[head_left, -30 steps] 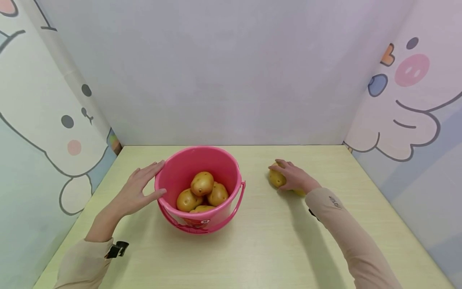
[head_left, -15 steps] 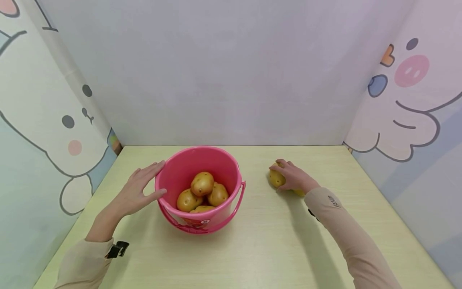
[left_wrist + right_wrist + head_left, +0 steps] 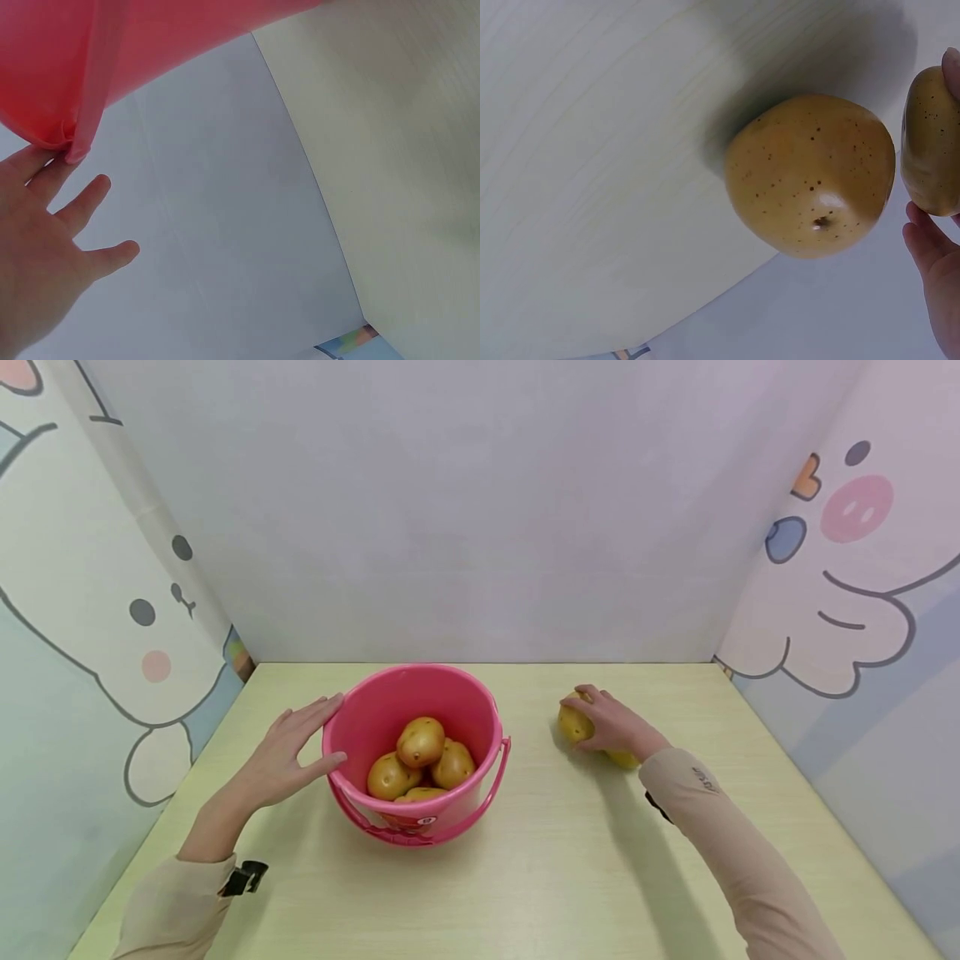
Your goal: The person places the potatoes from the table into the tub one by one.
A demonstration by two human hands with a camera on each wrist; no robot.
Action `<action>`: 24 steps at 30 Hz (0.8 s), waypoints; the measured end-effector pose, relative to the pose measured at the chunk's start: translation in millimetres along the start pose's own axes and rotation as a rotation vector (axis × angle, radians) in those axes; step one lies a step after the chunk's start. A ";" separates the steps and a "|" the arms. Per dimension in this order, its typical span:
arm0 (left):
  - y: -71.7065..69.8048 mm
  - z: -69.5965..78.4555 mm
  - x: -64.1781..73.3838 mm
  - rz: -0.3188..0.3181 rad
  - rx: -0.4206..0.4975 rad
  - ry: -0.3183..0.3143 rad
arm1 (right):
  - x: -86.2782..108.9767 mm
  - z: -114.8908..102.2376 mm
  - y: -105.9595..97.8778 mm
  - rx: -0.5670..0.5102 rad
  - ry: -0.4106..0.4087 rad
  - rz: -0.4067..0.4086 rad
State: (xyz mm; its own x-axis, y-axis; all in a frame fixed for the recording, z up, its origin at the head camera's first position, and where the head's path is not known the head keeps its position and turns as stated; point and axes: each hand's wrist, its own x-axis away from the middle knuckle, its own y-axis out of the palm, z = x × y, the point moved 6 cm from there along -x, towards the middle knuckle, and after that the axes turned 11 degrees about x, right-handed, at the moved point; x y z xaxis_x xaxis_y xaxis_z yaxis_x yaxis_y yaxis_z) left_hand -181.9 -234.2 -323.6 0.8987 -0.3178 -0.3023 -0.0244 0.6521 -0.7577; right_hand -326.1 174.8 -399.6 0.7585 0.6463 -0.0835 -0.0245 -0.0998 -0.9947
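On the left of the head view stands a pink bucket [image 3: 463, 803] with several yellow-brown potatoes [image 3: 421, 742] inside. My left hand [image 3: 277, 760] touches the bucket's left rim, its fingers and thumb spread and fairly straight; the left wrist view has fingertips against the rim by the handle joint. Over to the right, my right hand [image 3: 617, 727] grips a potato [image 3: 573, 723] between thumb and fingers, and it appears slightly above the table. Another potato [image 3: 810, 176] rests on the table, partly hidden under the right hand in the head view.
The bucket's pink handle [image 3: 497, 789] hangs down on its front and right side. A pale wooden table [image 3: 525, 877] meets a plain back wall [image 3: 480, 527]. Walls with cartoon animal drawings stand at both sides.
My right hand has moved slightly up in the head view with the potato, and more of the potato beneath shows. The left hand and bucket have stayed still.
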 end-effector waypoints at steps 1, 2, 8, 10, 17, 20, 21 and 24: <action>-0.1 0.1 0.0 0.000 0.000 0.000 | 0.3 -0.8 -1.6 -0.001 -0.005 0.004; -0.1 0.3 0.1 0.000 0.001 -0.001 | 0.6 -1.7 -3.1 -0.003 -0.011 0.009; -0.1 0.8 0.6 -0.004 0.002 -0.009 | 3.4 -7.3 -10.4 0.008 -0.051 0.039; 0.0 0.7 0.8 -0.004 0.002 -0.009 | 4.2 -9.3 -12.7 0.015 -0.067 0.046; 0.0 0.3 1.0 0.000 0.004 -0.001 | 6.3 -16.5 -26.7 0.009 -0.089 0.060; 0.1 0.0 0.9 0.000 0.004 -0.002 | 8.0 -19.2 -33.3 0.008 -0.096 0.062; 0.1 0.0 0.9 0.000 0.004 -0.002 | 8.7 -20.2 -35.8 0.007 -0.097 0.063; 0.0 0.2 0.7 0.001 0.002 -0.001 | 10.8 -22.3 -41.8 0.007 -0.102 0.064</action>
State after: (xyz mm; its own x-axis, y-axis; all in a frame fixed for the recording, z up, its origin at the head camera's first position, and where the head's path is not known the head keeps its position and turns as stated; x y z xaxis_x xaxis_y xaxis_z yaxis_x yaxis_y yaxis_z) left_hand -181.2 -234.3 -323.6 0.8992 -0.3161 -0.3026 -0.0245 0.6540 -0.7561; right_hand -302.4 169.1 -357.6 0.6851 0.7124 -0.1519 -0.0753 -0.1382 -0.9875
